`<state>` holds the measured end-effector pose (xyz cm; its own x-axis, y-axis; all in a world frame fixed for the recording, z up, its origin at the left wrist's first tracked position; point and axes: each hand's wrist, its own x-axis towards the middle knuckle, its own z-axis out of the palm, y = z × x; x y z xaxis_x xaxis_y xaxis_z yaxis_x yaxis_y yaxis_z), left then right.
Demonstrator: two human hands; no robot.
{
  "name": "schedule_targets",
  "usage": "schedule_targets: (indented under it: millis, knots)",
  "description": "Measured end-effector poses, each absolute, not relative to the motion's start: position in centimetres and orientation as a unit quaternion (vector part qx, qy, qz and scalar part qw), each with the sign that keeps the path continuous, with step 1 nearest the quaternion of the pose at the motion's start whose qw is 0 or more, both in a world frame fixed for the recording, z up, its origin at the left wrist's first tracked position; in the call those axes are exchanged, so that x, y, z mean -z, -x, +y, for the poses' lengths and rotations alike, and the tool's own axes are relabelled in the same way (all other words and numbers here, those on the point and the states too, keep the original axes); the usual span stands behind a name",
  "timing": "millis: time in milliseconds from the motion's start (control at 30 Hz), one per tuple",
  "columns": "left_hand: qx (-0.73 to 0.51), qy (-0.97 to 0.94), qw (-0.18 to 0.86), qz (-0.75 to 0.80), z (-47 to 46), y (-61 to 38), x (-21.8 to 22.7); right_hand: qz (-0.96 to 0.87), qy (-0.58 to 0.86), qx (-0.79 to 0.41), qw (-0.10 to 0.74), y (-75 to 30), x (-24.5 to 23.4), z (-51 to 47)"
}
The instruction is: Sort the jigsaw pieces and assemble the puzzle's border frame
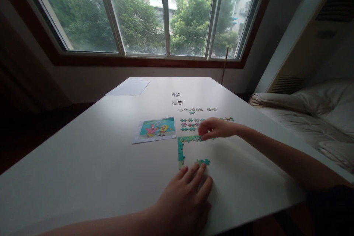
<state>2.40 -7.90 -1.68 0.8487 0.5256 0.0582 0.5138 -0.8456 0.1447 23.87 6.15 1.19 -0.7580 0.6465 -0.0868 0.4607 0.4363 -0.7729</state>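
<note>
A partly joined jigsaw puzzle (180,151) lies on the white table, with a left side and a top row of green and teal pieces. At the right end of that top row, my right hand (215,128) has its fingers curled in a pinch on a puzzle piece, mostly hidden by the fingertips. My left hand (186,195) rests palm down below the puzzle, fingers stretched out. Its fingertips touch or nearly touch a small group of joined green pieces (204,162). Loose puzzle pieces (188,124) lie in rows just beyond the right hand.
Left of the puzzle lies a picture sheet (157,129) with cartoon figures. Two round discs (177,102) sit farther back, and white paper (128,87) lies at the table's far left corner. A cushioned seat or bedding (301,114) stands to the right, windows ahead.
</note>
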Motion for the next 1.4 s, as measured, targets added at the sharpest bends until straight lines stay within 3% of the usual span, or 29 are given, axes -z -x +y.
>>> schedule_targets:
  millis: [400, 1167, 1400]
  knots:
    - [-0.047, -0.957, 0.053, 0.282, -8.3, -2.5, 1.7, -0.819, 0.342, -0.456, 0.066, -25.1, -0.1, 1.8]
    - [-0.045, -0.956, 0.062, 0.283, -8.2, -2.6, 1.9, -0.868, 0.316, -0.377, 0.059, -25.3, -0.3, 2.4]
    - [-0.042, -0.957, 0.070, 0.278, -8.0, -2.6, 1.7, -0.886, 0.395, -0.202, 0.135, -25.7, -0.5, 8.6]
